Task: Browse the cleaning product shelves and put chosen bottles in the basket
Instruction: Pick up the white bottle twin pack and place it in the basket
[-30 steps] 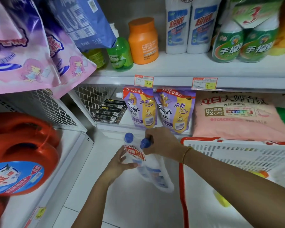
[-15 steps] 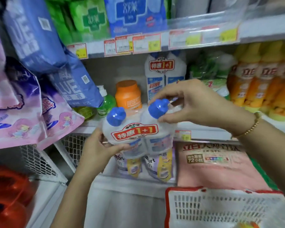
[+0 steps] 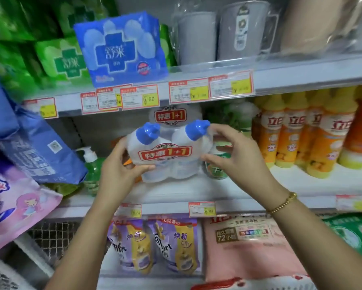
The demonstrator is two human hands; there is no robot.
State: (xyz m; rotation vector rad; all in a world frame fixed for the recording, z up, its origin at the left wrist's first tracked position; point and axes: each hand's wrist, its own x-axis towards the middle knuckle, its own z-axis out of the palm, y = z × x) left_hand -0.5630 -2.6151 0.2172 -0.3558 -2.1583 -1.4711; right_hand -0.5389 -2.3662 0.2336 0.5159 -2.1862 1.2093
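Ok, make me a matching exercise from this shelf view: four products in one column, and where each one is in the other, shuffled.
Things
1. twin-pack of blue-capped bottles
2. blue cross-print pack
3. orange bottles
4. purple pouches

Places
A. lowest shelf
B. between the left hand and right hand
C. top shelf
D. middle shelf, far right

Pairs: 1-B, 2-C, 3-D, 4-A

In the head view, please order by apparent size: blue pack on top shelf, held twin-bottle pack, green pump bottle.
Blue pack and twin-bottle pack: nearly alike, unranked; the held pack may be nearer.
Green pump bottle: smallest, partly hidden.
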